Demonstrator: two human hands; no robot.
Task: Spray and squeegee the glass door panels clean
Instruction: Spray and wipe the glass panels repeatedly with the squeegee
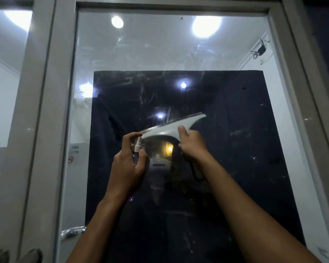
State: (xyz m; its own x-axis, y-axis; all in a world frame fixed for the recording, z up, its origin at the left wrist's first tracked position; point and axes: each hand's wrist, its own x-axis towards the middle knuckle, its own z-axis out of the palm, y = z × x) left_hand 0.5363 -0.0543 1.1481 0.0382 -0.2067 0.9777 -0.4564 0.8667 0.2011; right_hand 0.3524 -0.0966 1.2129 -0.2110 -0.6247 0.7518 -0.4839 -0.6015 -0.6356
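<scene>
A tall glass door panel [226, 59] in a pale frame fills the view, streaked with smears in its upper half. My right hand [193, 144] grips the handle of a white squeegee [171, 129], thumb up on its head. The blade edge lies tilted against the glass, right end higher. My left hand [127, 164] holds a small spray bottle [137, 147] with a white nozzle, index finger over the top. The bottle sits just below the squeegee's left end. Most of the bottle is hidden behind my fingers.
A second glass panel [6, 73] stands at the left beyond the pale door frame [44, 111]. Metal door handles [72, 232] show at the lower left. A dark rectangle [245, 149] behind the glass covers the middle. Small stickers [72, 154] sit at the panel's left edge.
</scene>
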